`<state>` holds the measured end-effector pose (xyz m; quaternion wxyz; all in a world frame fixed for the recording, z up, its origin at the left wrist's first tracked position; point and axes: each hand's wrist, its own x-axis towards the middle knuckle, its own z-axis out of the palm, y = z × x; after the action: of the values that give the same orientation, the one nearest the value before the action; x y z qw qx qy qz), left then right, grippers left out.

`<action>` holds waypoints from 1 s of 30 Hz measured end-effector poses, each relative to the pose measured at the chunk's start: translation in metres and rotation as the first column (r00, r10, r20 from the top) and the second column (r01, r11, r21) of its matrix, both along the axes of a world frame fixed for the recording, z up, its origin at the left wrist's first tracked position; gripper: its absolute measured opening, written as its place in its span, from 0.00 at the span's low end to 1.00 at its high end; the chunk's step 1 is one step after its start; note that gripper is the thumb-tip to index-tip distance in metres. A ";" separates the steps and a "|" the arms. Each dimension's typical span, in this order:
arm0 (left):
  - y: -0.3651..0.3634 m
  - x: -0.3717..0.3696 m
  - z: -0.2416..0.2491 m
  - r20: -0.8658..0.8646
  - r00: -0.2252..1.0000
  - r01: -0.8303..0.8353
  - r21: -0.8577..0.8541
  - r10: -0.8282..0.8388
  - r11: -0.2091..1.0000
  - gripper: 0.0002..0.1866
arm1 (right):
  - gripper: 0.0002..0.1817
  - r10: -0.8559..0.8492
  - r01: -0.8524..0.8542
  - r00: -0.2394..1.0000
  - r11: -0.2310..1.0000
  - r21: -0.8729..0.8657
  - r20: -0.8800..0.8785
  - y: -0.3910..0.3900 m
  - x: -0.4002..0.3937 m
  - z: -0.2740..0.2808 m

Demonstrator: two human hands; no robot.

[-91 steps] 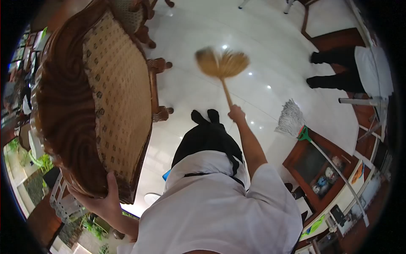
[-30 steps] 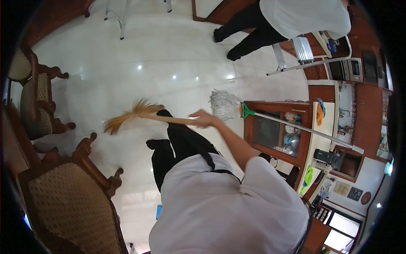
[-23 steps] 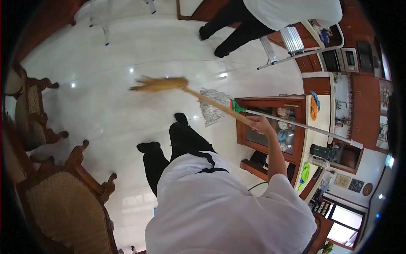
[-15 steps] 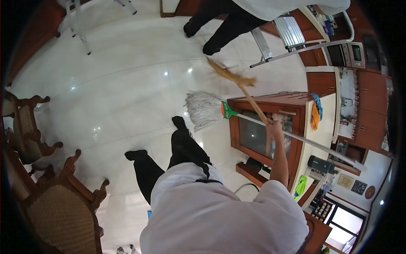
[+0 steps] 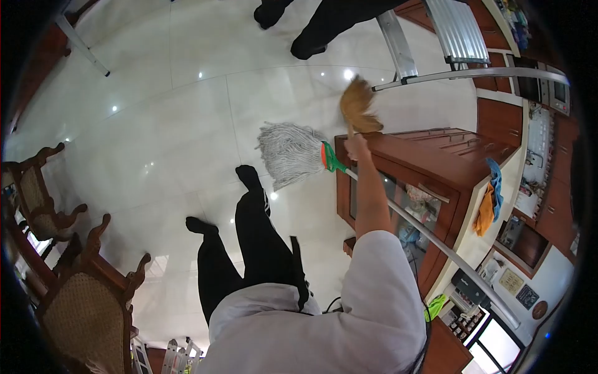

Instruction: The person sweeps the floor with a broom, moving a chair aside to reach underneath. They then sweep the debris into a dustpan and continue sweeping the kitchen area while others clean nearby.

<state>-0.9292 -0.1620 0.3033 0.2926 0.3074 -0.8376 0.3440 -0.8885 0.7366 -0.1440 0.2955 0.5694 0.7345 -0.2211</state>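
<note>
My right hand is closed round a straw broom, gripping it just below the bristles, which point up and away from me. Beneath my right forearm runs the pole of a string mop. The mop's grey string head, with its green and orange clamp, is beside the corner of a wooden cabinet. My left hand is out of view.
At the top, a person in black trousers stands beside an aluminium stepladder. Carved chairs with woven panels are on the left. Orange and blue cloths hang over the counter edge. The floor is glossy tile.
My right hand has moved forward and left, and now grips the broom close to its bristles instead of on the handle. The other person and the stepladder sit higher in view.
</note>
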 end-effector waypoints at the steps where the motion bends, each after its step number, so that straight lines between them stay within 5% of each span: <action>1: -0.006 0.003 0.002 0.003 1.000 -0.007 0.000 0.007 1.000 0.23 | 0.14 0.087 -0.087 0.996 0.996 0.017 0.022 -0.013 -0.001 -0.008; 2: -0.011 0.008 0.001 -0.004 1.000 -0.018 -0.006 0.018 1.000 0.23 | 0.14 0.089 -0.089 0.996 0.996 0.019 0.018 -0.026 0.008 -0.013; 4: -0.030 0.019 0.002 -0.009 0.999 -0.050 -0.006 0.050 0.999 0.23 | 0.13 0.464 -0.426 0.882 0.861 0.278 -0.087 -0.051 0.026 -0.022; 5: -0.042 0.026 0.003 -0.010 0.998 -0.066 -0.003 0.066 0.998 0.23 | 0.13 0.475 -0.436 0.876 0.855 0.282 -0.085 -0.065 0.027 -0.022; 7: -0.071 0.041 0.004 -0.014 0.994 -0.106 -0.003 0.106 0.994 0.23 | 0.15 0.430 -0.432 0.874 0.901 0.046 -0.227 -0.098 0.024 -0.023; 10: -0.127 0.063 0.003 -0.037 0.983 -0.179 -0.016 0.178 0.984 0.23 | 0.15 0.535 -0.545 0.836 0.835 -0.070 -0.121 -0.186 -0.009 0.010; 14: -0.222 0.085 -0.001 -0.137 0.943 -0.313 -0.054 0.303 0.948 0.23 | 0.16 0.581 -0.599 0.789 0.800 -0.043 -0.200 -0.326 -0.045 0.042; 15: -0.251 0.089 -0.008 -0.263 0.898 -0.375 -0.046 0.351 0.926 0.25 | 0.17 0.654 -0.677 0.731 0.730 -0.094 -0.195 -0.353 -0.042 0.017; 19: -0.280 0.086 0.012 -0.197 0.923 -0.350 -0.082 0.329 0.933 0.26 | 0.16 0.771 -0.803 0.595 0.577 -0.148 -0.228 -0.489 -0.053 0.041; 21: -0.286 0.081 0.021 -0.136 0.938 -0.333 -0.086 0.320 0.939 0.27 | 0.12 0.770 -0.771 0.604 0.501 -0.393 -0.203 -0.547 -0.064 0.068; 22: -0.285 0.074 0.024 -0.110 0.944 -0.321 -0.090 0.311 0.943 0.27 | 0.10 0.781 -0.803 0.571 0.466 -0.371 -0.254 -0.568 -0.061 0.068; 24: -0.280 0.063 0.030 -0.060 0.953 -0.300 -0.103 0.295 0.948 0.28 | 0.10 0.725 -0.769 0.599 0.402 -0.496 -0.340 -0.587 -0.075 0.070; 26: -0.268 0.053 0.033 -0.006 0.949 -0.312 -0.127 0.314 0.941 0.29 | 0.20 0.569 -0.609 0.756 0.432 -0.665 -0.322 -0.568 -0.099 0.081; 28: -0.233 0.036 0.037 -0.116 0.885 -0.425 0.196 0.451 0.884 0.31 | 0.27 0.503 -0.605 0.790 0.551 -0.574 -0.349 -0.547 -0.135 0.163; 30: -0.247 0.049 0.037 0.125 0.859 -0.501 0.012 0.496 0.865 0.33 | 0.26 0.604 -0.669 0.737 0.586 -0.458 -0.303 -0.514 -0.161 0.218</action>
<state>-0.8799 -0.4088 0.3406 0.1369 0.4989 -0.7528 0.4071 -1.0490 0.2226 0.0742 0.4594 0.1475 0.8116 -0.3294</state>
